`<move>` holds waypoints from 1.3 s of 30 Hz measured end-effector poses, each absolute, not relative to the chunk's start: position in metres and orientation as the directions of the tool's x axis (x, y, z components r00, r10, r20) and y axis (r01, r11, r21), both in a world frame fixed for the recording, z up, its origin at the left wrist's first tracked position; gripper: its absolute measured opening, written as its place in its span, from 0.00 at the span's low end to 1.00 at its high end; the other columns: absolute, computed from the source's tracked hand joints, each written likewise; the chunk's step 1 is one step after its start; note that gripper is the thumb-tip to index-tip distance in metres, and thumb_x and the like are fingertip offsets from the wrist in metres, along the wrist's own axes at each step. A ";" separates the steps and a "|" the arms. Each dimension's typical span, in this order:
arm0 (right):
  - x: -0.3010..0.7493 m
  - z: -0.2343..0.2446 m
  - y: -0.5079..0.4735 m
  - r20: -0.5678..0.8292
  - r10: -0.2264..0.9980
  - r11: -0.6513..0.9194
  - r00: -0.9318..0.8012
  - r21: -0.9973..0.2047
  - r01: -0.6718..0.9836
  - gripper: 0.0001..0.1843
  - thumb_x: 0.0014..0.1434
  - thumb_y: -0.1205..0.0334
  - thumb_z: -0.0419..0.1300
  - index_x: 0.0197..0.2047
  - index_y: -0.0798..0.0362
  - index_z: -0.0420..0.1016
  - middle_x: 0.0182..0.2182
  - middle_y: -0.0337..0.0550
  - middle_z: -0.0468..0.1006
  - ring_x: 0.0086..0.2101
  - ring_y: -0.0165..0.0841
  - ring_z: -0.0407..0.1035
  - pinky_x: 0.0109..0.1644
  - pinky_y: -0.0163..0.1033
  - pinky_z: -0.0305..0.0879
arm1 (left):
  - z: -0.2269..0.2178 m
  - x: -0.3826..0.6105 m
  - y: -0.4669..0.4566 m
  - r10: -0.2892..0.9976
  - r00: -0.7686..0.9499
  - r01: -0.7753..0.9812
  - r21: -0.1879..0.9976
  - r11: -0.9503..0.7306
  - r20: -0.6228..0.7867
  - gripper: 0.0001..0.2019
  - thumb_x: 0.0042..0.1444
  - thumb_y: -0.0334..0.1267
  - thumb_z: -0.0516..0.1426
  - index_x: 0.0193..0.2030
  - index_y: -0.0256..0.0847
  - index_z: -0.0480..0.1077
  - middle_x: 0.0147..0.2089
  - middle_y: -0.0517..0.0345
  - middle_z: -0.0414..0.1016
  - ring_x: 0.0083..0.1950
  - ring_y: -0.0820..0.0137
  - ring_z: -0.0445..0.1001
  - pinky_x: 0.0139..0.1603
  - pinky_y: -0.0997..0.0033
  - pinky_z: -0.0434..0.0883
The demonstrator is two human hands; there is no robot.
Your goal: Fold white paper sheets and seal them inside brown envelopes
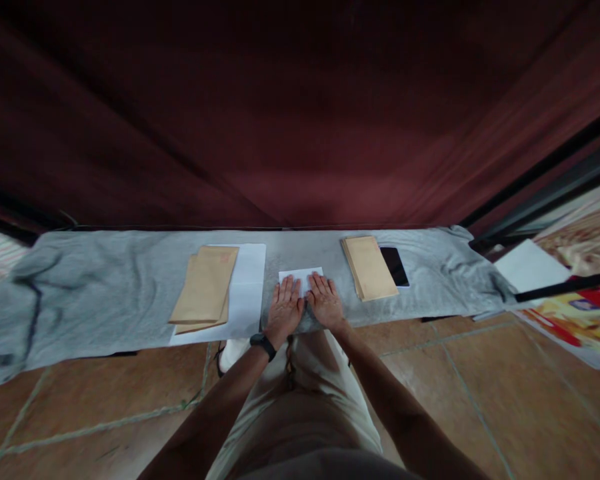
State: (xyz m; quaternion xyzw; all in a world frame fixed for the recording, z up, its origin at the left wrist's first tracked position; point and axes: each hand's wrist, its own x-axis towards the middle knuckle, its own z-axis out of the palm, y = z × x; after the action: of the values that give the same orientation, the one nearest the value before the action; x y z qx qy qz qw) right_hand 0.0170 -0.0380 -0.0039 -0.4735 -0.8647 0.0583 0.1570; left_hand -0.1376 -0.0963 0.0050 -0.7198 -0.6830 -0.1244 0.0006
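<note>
A small white sheet of paper (304,275), which looks folded, lies at the front middle of the cloth-covered surface. My left hand (285,307) rests flat on its left part, fingers stretched out, with a dark watch on the wrist. Flat on the right part lies my right hand (326,301), its fingers also straight, thumbs close together. Much of the paper's near part is hidden under the hands. Left of them, brown envelopes (206,283) are stacked on larger white sheets (249,287). To the right is another stack of brown envelopes (371,267).
A dark-screened phone (394,265) lies beside the right stack. Grey cloth (115,287) covers the narrow surface, and a dark red fabric wall (290,167) rises behind it. At far right are a white sheet or card (533,267) and a colourful printed box (580,323).
</note>
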 end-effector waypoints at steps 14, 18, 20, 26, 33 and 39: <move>0.019 -0.002 -0.041 0.203 0.854 0.519 -0.479 -0.258 0.815 0.29 0.74 0.56 0.43 0.74 0.55 0.54 0.72 0.53 0.57 0.70 0.45 0.51 0.72 0.57 0.45 | 0.017 -0.151 -0.114 0.929 0.354 0.914 0.173 -0.368 0.108 0.34 0.70 0.53 0.46 0.73 0.29 0.54 0.76 0.38 0.52 0.78 0.57 0.47 0.77 0.52 0.46; 0.019 -0.004 -0.041 0.209 0.858 0.512 -0.469 -0.275 0.814 0.30 0.74 0.56 0.43 0.75 0.56 0.53 0.71 0.55 0.57 0.70 0.46 0.51 0.72 0.58 0.44 | 0.016 -0.155 -0.117 0.917 0.385 0.901 0.170 -0.398 0.108 0.35 0.69 0.55 0.48 0.74 0.33 0.53 0.77 0.39 0.50 0.79 0.57 0.44 0.77 0.51 0.46; 0.020 -0.005 -0.041 0.218 0.859 0.510 -0.463 -0.285 0.812 0.30 0.74 0.56 0.43 0.75 0.57 0.52 0.71 0.55 0.58 0.70 0.46 0.51 0.72 0.58 0.44 | 0.017 -0.156 -0.118 0.915 0.388 0.900 0.170 -0.402 0.111 0.35 0.69 0.55 0.48 0.74 0.34 0.53 0.77 0.39 0.49 0.79 0.57 0.43 0.77 0.52 0.46; 0.029 -0.006 -0.042 0.219 0.875 0.479 -0.431 -0.273 0.834 0.30 0.74 0.57 0.42 0.74 0.59 0.53 0.71 0.54 0.59 0.69 0.45 0.52 0.72 0.57 0.44 | 0.017 -0.156 -0.119 0.916 0.387 0.897 0.185 -0.401 0.107 0.34 0.68 0.54 0.51 0.74 0.36 0.53 0.78 0.40 0.48 0.79 0.58 0.42 0.77 0.51 0.46; 0.042 -0.007 -0.042 0.222 0.886 0.457 -0.408 -0.262 0.850 0.30 0.73 0.58 0.42 0.74 0.58 0.54 0.71 0.54 0.59 0.69 0.44 0.53 0.72 0.57 0.46 | 0.014 -0.156 -0.119 0.920 0.376 0.900 0.190 -0.391 0.110 0.34 0.67 0.54 0.51 0.74 0.37 0.53 0.78 0.41 0.46 0.79 0.58 0.42 0.77 0.51 0.46; 0.041 -0.001 -0.040 0.221 0.891 0.449 -0.397 -0.293 0.844 0.29 0.73 0.59 0.43 0.73 0.60 0.55 0.70 0.56 0.60 0.69 0.44 0.52 0.72 0.56 0.48 | 0.015 -0.155 -0.119 0.918 0.377 0.900 0.185 -0.395 0.126 0.34 0.68 0.55 0.50 0.74 0.36 0.53 0.78 0.40 0.47 0.79 0.58 0.43 0.77 0.52 0.46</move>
State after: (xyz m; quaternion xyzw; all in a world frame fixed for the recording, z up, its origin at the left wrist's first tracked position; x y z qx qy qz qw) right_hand 0.0414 -0.0401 -0.0013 -0.5205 -0.8332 0.0667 0.1743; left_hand -0.1554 -0.1190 0.0146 -0.8286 -0.5483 -0.1043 -0.0424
